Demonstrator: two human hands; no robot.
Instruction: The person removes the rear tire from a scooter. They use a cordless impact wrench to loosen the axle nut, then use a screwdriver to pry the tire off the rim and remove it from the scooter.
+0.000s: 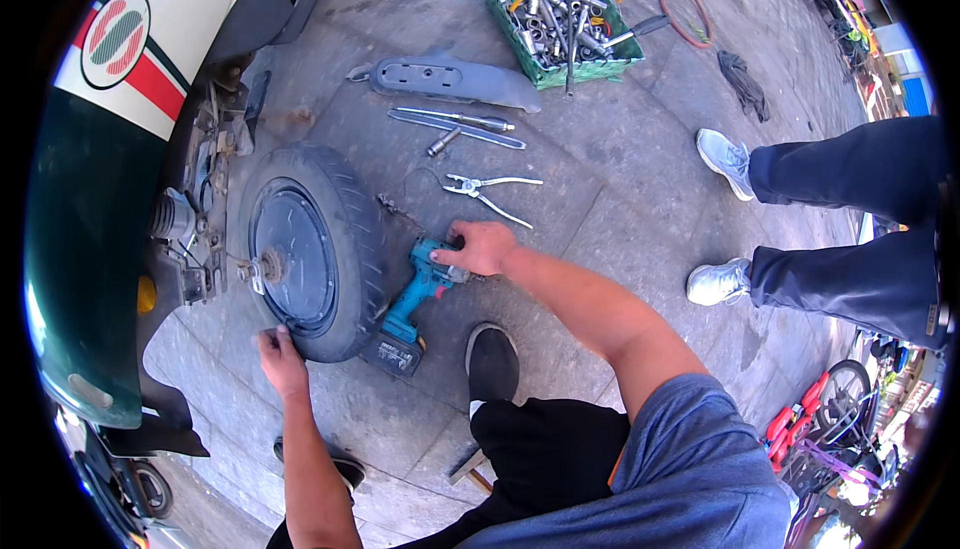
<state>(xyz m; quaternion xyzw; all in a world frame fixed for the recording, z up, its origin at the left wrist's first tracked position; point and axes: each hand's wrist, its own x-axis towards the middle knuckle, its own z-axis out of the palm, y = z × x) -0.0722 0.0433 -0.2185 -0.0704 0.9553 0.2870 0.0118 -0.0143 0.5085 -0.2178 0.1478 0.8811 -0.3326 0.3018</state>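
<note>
A scooter wheel [300, 259] with a black tyre and dark hub stands on the pavement beside the scooter's exposed rear parts. At its lower edge, my left hand [283, 361] grips the tyre side, the fingertips partly hidden. My right hand [478, 247] is closed over the head of a teal cordless impact wrench [408, 304], whose black battery rests on the ground right of the tyre. Beyond my right hand lie pliers [475, 186] with spread handles, a socket piece [444, 141], a screwdriver [455, 119] and a flat metal bar [460, 131].
A green basket [565, 77] full of sockets and wrenches stands at the far side, near a grey plastic cover [455, 84]. The green and white scooter body [85, 199] fills the left. Another person's legs [850, 174] stand at right, near a dark cloth [742, 87].
</note>
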